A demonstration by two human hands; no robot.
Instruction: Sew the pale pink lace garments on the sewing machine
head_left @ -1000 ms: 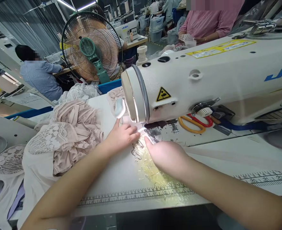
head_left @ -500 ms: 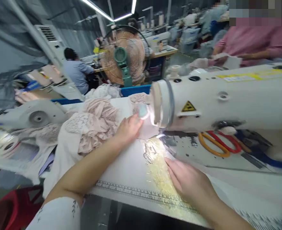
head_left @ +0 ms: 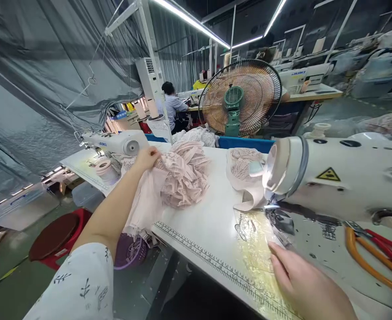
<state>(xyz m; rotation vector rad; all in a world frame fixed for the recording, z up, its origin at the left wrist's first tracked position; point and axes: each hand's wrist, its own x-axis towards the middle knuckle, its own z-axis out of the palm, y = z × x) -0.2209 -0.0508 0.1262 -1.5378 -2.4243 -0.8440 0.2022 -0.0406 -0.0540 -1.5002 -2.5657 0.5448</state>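
Note:
My left hand (head_left: 148, 158) reaches over the far left of the table, its fingers closed on pale pink fabric (head_left: 152, 189). A crumpled heap of pink lace pieces (head_left: 185, 173) lies right beside it. My right hand (head_left: 304, 273) rests on the yellowish taped patch (head_left: 254, 249) before the sewing machine (head_left: 342, 173), index finger and thumb stretched out and slightly apart. I see nothing held in it. Just ahead of it is the presser foot (head_left: 280, 218). A separate pink lace piece (head_left: 245, 178) lies beside the machine head, its near end curled by the needle area.
Orange-handled scissors (head_left: 365, 255) and a red-handled tool (head_left: 387, 246) lie right of the needle area. A printed ruler (head_left: 209, 263) runs along the front edge. Another machine (head_left: 116, 142) stands at left. Beyond the table are a large fan (head_left: 239, 98) and a seated person (head_left: 174, 106).
My left hand has moved from the lace by the machine head to the fabric heap at left. The right hand stays by the taped patch. The view has swung left.

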